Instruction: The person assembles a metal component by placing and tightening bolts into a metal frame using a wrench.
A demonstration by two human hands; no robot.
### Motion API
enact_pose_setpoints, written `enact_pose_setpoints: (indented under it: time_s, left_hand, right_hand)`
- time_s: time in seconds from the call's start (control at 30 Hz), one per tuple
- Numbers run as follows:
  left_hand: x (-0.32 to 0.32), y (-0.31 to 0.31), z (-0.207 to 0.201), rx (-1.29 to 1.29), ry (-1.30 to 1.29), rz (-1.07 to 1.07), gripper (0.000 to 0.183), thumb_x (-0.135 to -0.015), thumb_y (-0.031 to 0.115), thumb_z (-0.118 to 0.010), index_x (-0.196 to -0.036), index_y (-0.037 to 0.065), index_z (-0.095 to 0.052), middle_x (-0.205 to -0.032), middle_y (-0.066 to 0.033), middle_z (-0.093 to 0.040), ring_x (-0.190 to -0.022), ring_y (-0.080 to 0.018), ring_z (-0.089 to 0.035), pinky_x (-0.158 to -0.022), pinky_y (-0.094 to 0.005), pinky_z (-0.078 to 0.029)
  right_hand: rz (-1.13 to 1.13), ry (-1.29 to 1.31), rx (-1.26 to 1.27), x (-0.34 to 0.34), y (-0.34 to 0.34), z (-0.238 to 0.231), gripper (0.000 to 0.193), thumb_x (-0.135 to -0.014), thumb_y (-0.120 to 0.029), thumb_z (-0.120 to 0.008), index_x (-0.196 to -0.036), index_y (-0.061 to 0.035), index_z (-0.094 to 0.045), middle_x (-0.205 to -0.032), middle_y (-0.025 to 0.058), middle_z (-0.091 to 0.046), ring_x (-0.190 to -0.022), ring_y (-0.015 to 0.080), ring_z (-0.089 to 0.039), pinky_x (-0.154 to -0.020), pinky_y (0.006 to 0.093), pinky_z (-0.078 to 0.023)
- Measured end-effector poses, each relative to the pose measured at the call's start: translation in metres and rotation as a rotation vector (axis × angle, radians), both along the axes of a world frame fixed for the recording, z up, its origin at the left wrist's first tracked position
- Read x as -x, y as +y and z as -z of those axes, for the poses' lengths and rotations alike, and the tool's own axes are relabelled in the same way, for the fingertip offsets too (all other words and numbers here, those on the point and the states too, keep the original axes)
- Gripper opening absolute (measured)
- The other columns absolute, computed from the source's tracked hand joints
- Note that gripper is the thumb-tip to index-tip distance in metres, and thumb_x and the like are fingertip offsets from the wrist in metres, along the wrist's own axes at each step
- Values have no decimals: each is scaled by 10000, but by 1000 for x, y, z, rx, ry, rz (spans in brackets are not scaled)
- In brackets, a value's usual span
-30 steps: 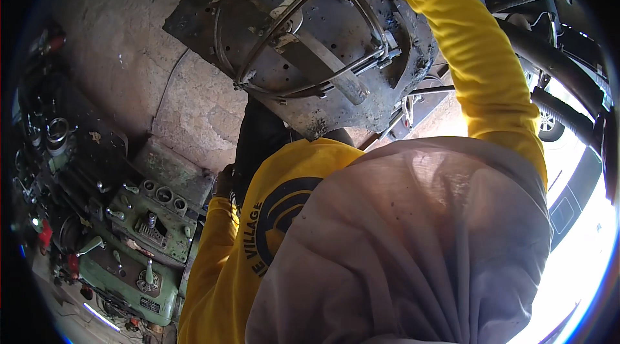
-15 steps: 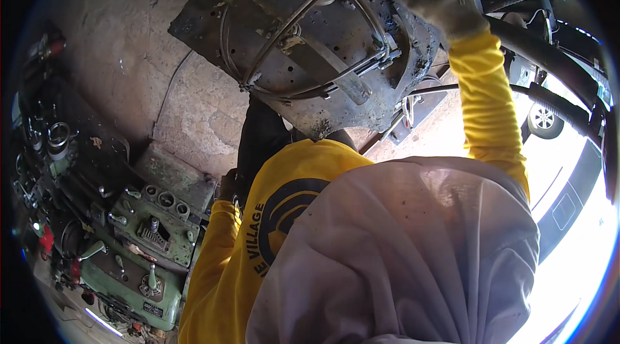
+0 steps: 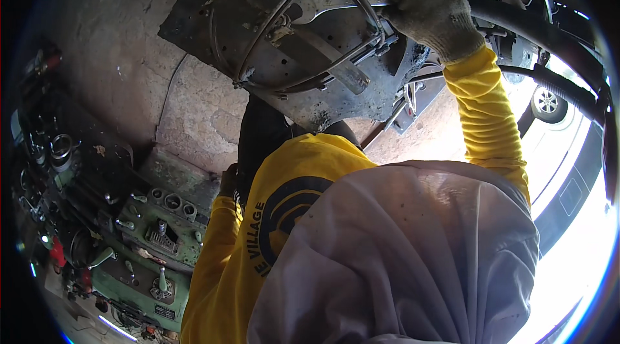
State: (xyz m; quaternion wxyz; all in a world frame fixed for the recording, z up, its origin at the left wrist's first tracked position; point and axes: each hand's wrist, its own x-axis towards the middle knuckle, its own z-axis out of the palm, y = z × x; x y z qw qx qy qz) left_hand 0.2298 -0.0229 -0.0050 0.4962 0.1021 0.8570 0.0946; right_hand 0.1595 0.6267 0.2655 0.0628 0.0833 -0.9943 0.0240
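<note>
My right hand (image 3: pixel 429 11), in a knitted grey-brown work glove, is closed round the shank of a metal wrench (image 3: pixel 345 2). The wrench's head lies over a dark, dirty metal plate (image 3: pixel 258 34), within a frame of bent rods (image 3: pixel 278 15). I cannot tell whether its jaw sits on a bolt. The glove's index finger stretches out above the shank. Low by my dark-trousered leg (image 3: pixel 258 128) is my left hand (image 3: pixel 229 179), in shadow beside the green machine. Its fingers are mostly hidden.
A green lathe-like machine (image 3: pixel 139 279) with levers stands on my left. Dark hoses and pipes (image 3: pixel 529 24) run along the upper right. Outside are a vehicle wheel (image 3: pixel 547 104) and bright ground. A thin cable (image 3: pixel 169 89) crosses the worn floor. A light cloth (image 3: pixel 400 253) covers the lower view.
My right hand has come slightly down, and the wrench's head has shifted left and down over the plate. My left hand stays by my leg. The whole view has tilted a little.
</note>
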Motion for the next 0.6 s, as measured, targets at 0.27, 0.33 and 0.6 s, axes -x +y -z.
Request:
enact_pose_setpoints:
  time_s: [0.27, 0.33, 0.6]
  left_hand:
    - [-18, -38, 31, -189, -21, -72, 523, -933, 456, -604, -1277, 63, -622, -1123, -219, -717, -1061, -413, -685, -844, -513, -563]
    - [-17, -33, 27, -211, -16, -80, 520, -927, 451, -616, -1277, 66, -622, -1117, -215, -719, -1056, -405, -690, -837, -502, -567]
    - [-33, -54, 48, -239, 19, -18, 458, -908, 345, -694, -1286, 95, -629, -1163, -194, -699, -1063, -372, -685, -861, -465, -559]
  right_hand:
    - [-129, -31, -27, 6, 1, 13, 195, -924, -287, -684, -1075, -186, -757, -790, 60, -717, -678, 222, -700, -645, 339, -591]
    - [-142, -64, 10, 19, 8, 16, 196, -928, -296, -681, -1067, -180, -755, -787, 61, -715, -689, 222, -701, -648, 346, -591]
    - [-339, 392, -50, 183, -12, 31, 238, -763, -180, -664, -981, -156, -756, -796, 86, -696, -737, 300, -672, -664, 417, -544]
